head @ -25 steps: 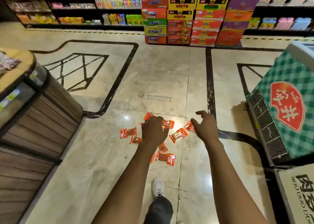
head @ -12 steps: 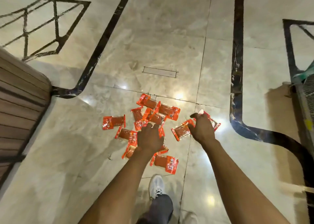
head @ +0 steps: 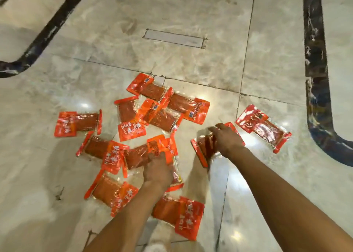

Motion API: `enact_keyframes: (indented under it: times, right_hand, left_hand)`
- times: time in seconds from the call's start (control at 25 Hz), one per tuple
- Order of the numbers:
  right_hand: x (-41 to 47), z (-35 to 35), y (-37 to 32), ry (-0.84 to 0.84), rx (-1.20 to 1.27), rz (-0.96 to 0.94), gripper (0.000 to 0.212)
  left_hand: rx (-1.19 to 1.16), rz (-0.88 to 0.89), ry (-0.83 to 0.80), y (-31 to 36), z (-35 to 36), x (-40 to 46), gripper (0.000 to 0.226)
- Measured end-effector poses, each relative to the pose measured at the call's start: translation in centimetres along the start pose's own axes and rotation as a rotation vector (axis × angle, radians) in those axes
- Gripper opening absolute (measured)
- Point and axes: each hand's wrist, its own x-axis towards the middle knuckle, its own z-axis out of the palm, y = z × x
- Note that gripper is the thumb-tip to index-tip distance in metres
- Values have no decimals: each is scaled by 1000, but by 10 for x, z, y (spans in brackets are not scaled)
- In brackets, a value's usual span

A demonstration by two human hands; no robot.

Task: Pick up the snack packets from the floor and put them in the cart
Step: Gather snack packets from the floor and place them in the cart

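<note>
From my head camera I'm at the gathering step: my right hand (head: 227, 141) has its fingers curled round one red snack packet (head: 205, 150), tipping its edge up off the marble floor (head: 191, 56), while my left hand (head: 157, 170) presses down on another packet in the middle of the heap (head: 152, 150); I cannot tell whether those fingers have closed on it. The rest of the snack packets (head: 158, 108) lie overlapping, one lone packet (head: 263, 127) just beside my right hand, towards the black inlay strip (head: 315, 60). Next I'd judge both grips need securing before lifting; the slick overlapping film may slip. No cart is in view.
</note>
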Motion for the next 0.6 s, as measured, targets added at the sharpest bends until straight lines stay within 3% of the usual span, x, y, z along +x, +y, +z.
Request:
enact_keyframes:
  times: [0.12,0.2,0.4,0.6]
  right_hand:
    - [43,16,14,3,-110,-71,66]
    - [56,15,16,-1,-202,-96,68]
    - [52,21,16,-2,-283,-59,52]
    - [44,20,15,-80,-197,-31,63]
  left_hand:
    - [-127,-64,122,-6,34,25,59]
    - [-231,-153,183,-11,45,32,72]
    - [-572,-357,162,-19,49,34,106]
    - [-785,-453,173,-14,51,34,90]
